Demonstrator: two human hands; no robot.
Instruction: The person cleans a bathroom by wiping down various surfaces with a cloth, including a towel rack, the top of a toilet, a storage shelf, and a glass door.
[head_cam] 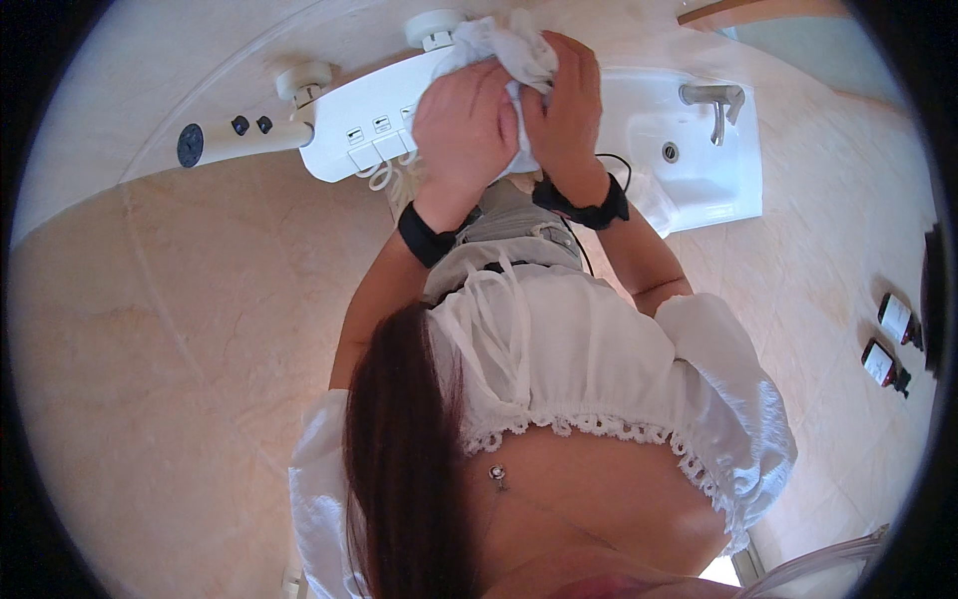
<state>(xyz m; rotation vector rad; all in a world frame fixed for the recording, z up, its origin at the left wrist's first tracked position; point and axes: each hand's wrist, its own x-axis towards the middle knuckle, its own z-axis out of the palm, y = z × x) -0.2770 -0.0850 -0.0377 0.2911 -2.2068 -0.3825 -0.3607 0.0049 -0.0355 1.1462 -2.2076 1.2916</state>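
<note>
Both my hands grip a bunched white cloth (494, 46) in front of me, above a white panel unit. My left hand (465, 131) lies over its left side, fingers pointing away from me, and hides part of the panel. On the other side, my right hand (567, 112) holds the cloth with the thumb turned inward. Some cloth hangs between the two hands, and its lower end is partly hidden. A black wristband circles each wrist. The white panel unit (337, 142) carries several keys with small pictograms.
Right of my hands is a white washbasin (703, 180) with a metal faucet (715, 105). Pale coiled cords (383, 177) hang below the panel, and a light arm (247, 140) with dark knobs extends left. Two labelled dark bottles (879, 365) stand far right. A thin black cable (627, 166) passes my right wrist.
</note>
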